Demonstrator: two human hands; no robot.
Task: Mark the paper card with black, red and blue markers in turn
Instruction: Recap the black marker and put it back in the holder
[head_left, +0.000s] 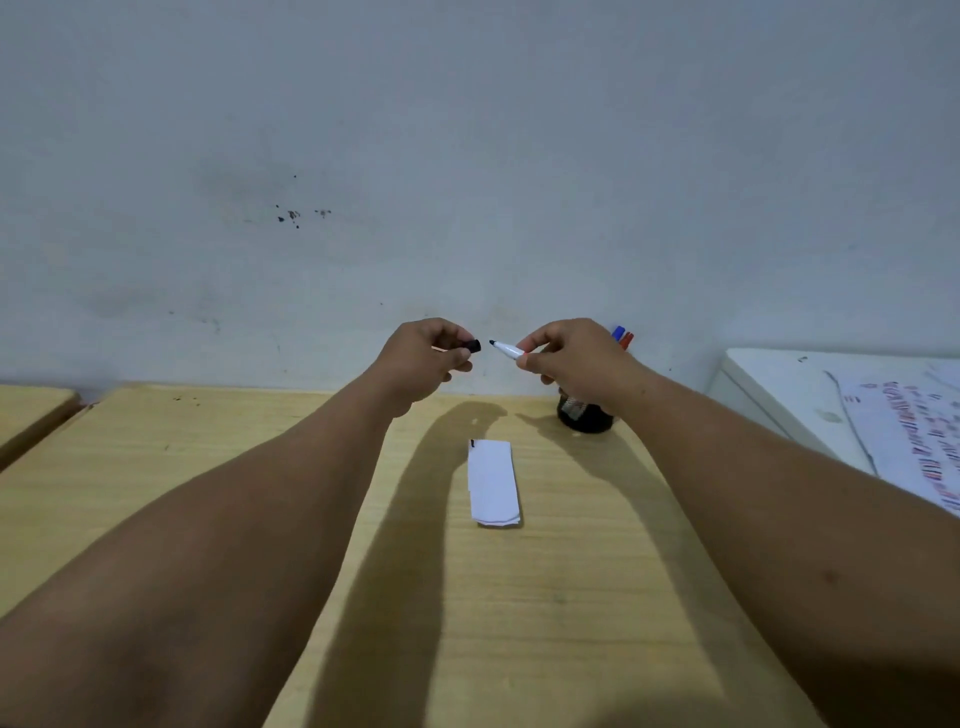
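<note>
A white paper card (493, 480) lies on the wooden table (260, 467), with a short black mark at its far left corner. Both hands are raised above the table's far edge. My right hand (571, 358) holds the black marker (506, 349), uncapped, its black tip pointing left. My left hand (431, 356) pinches the black cap (472, 346), a small gap away from the tip. Behind my right hand, a blue marker (617, 332) and a red marker (627, 340) stick up from a dark pen holder (584, 415).
A pale wall rises right behind the table. A white cabinet (769, 384) stands at the right, with a printed sheet (914, 441) on top. Another wooden surface (26, 410) adjoins the table at the left.
</note>
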